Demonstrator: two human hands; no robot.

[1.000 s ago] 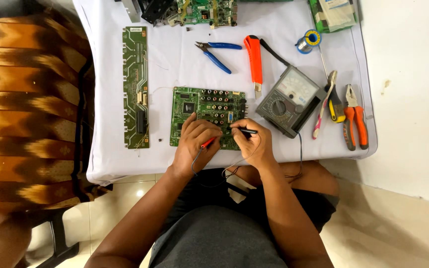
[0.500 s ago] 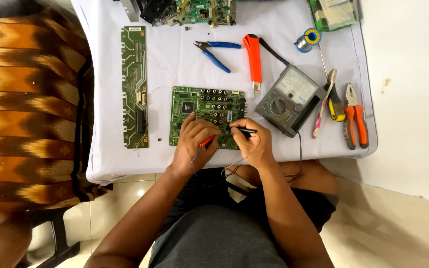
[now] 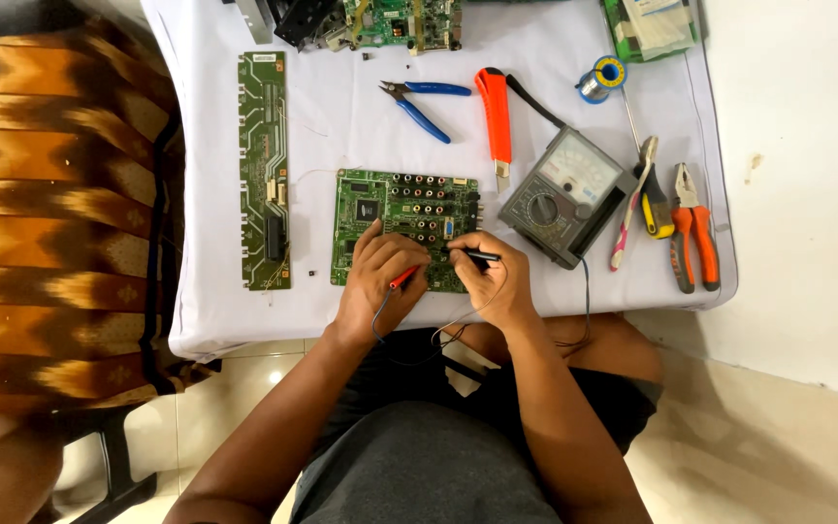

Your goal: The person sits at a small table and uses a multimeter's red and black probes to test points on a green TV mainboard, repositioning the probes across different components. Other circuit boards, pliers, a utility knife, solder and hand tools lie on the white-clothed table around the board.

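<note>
A green circuit board [image 3: 395, 201] lies flat near the front edge of a white-covered table [image 3: 341, 126]. My left hand [image 3: 376, 281] rests on the board's near edge and grips a red test probe [image 3: 402, 278]. My right hand [image 3: 492, 277] holds a black test probe [image 3: 475, 256], its tip on the board's right side. Thin wires run from both probes down over my lap. A grey analogue multimeter [image 3: 563, 196] sits just right of the board.
A long narrow green board [image 3: 264, 170] lies to the left. Blue cutters [image 3: 424, 102], an orange utility knife [image 3: 495, 112], a solder spool [image 3: 598, 78], a toothbrush [image 3: 625, 223] and orange pliers [image 3: 693, 233] lie around. More boards sit at the far edge. A patterned cushion [image 3: 50, 194] is at left.
</note>
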